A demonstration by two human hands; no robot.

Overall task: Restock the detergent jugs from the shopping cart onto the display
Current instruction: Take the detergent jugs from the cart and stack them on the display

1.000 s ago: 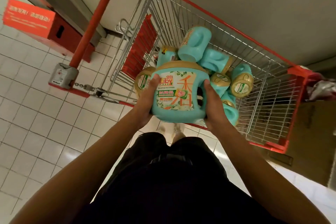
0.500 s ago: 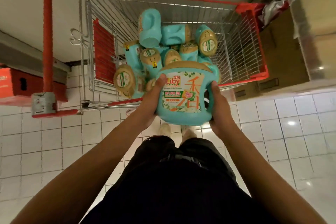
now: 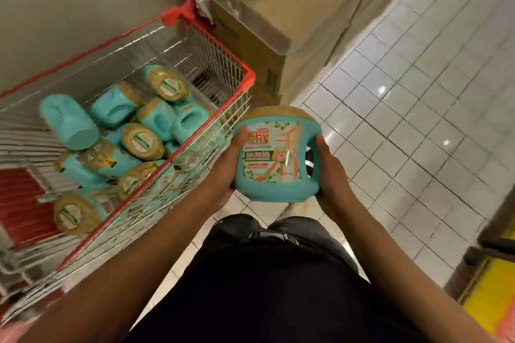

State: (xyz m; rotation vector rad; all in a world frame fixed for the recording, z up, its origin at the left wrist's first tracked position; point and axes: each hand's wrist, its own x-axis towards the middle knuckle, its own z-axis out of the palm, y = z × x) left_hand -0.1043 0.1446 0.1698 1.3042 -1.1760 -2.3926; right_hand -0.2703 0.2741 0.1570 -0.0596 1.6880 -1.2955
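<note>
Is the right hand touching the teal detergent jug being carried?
Touching. The head view shows the right hand gripping the handle side of the detergent jug, thumb on its edge; the left hand holds the opposite side.

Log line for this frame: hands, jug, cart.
left hand: grips held jug | right hand: grips its handle side | held jug: cap up, outside shopping cart | other jugs: piled in cart | placing: not yet

Glossy plastic jug point(image 3: 274, 159), wire-metal cart point(image 3: 211, 64), shiny tile floor point(image 3: 418, 120).
</note>
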